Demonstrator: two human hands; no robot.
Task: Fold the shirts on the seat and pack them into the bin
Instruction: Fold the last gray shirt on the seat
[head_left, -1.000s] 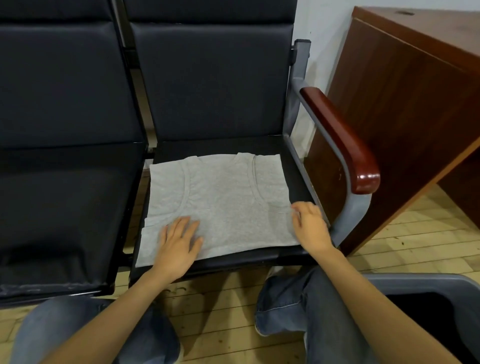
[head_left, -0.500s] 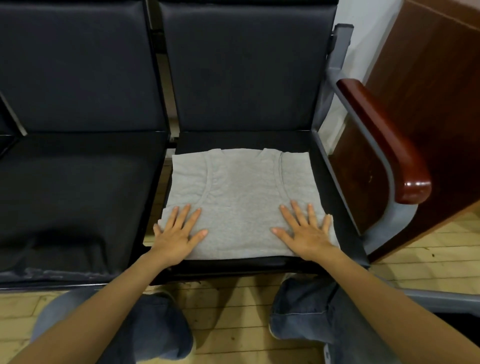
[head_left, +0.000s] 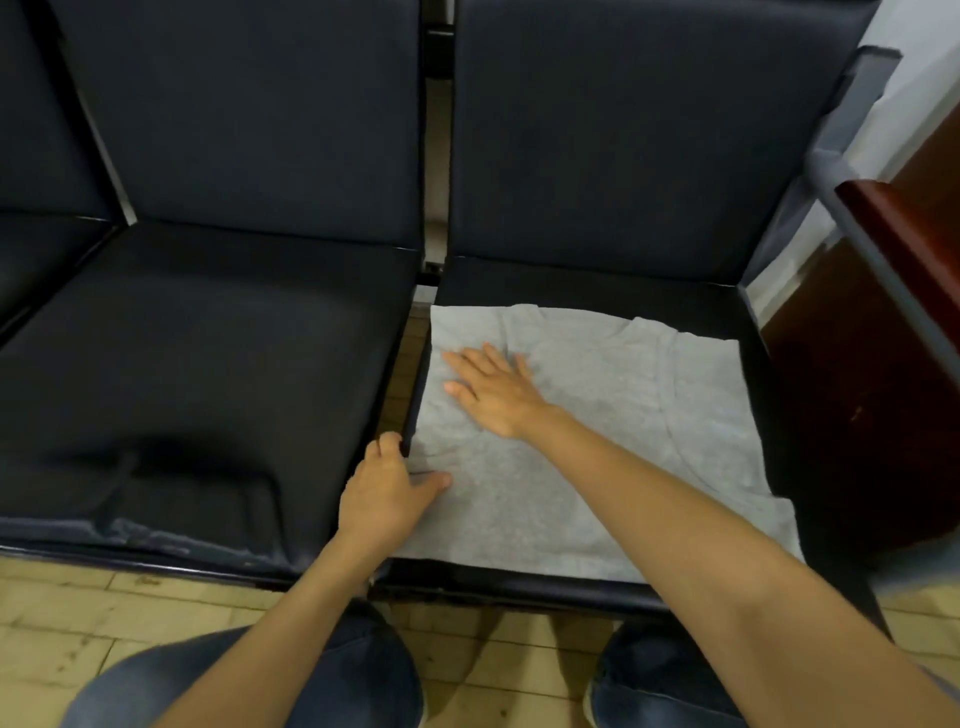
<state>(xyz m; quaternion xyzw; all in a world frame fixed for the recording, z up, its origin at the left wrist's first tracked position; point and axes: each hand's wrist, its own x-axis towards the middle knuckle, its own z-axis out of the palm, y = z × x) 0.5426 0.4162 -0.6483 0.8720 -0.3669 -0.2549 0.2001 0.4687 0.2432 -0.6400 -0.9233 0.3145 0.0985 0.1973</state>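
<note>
Both hands have left the near hem since the earlier frame. Left hand (head_left: 387, 493) now at the left edge of the grey shirt (head_left: 597, 457), fingers curled under, thumb on top, apparently pinching it. Right hand (head_left: 493, 389) crossed over, flat and spread on the left half. Shirt lies flat on the seat (head_left: 597, 291). Likely a left-side fold starting; bin out of view

Left hand (head_left: 387, 491) fingertips hidden over shirt (head_left: 597, 405) edge; grip unclear. Right forearm (head_left: 675, 519) covers part of shirt. Armrest (head_left: 904, 234) cut off by frame's right edge, blurred.
</note>
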